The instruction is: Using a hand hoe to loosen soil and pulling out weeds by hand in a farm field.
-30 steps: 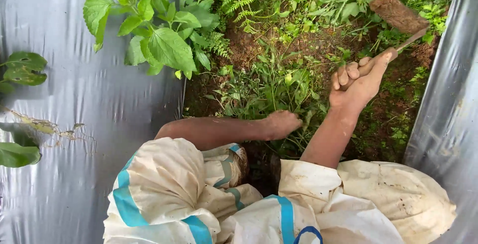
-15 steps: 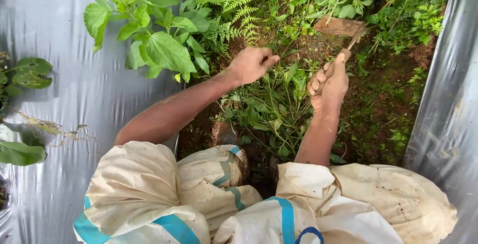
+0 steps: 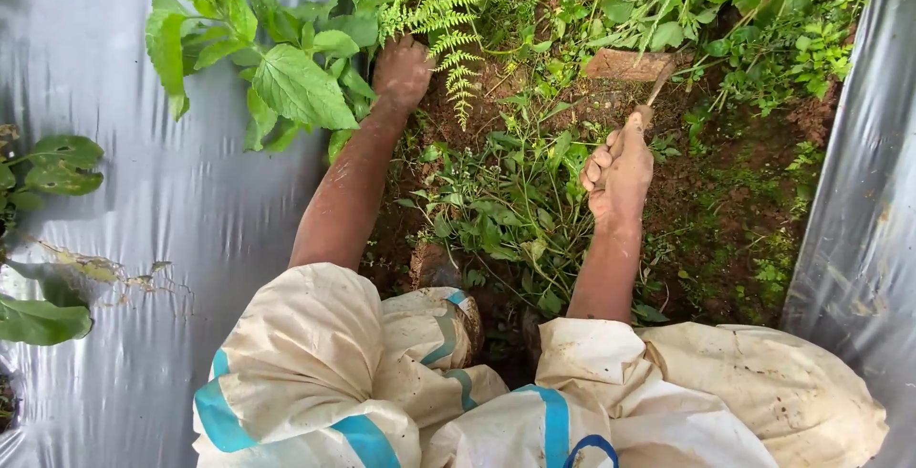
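Observation:
My right hand grips the handle of a small hoe, whose flat rusty blade rests on the soil among weeds. My left hand reaches forward into the plants, fingers closed at the base of a fern beside a broad-leaved green plant; whether it grips a stem is hidden. Both forearms are bare and muddy. My cream trousers with blue stripes fill the bottom of the view.
Silver plastic mulch sheet covers the ground on the left, and another strip lies on the right. Leafy plants poke through the left sheet. Brown soil with low weeds runs between the sheets.
My left hand has moved forward from the near weeds to the fern. My right hand has brought the hoe down and left, with its blade now on the soil.

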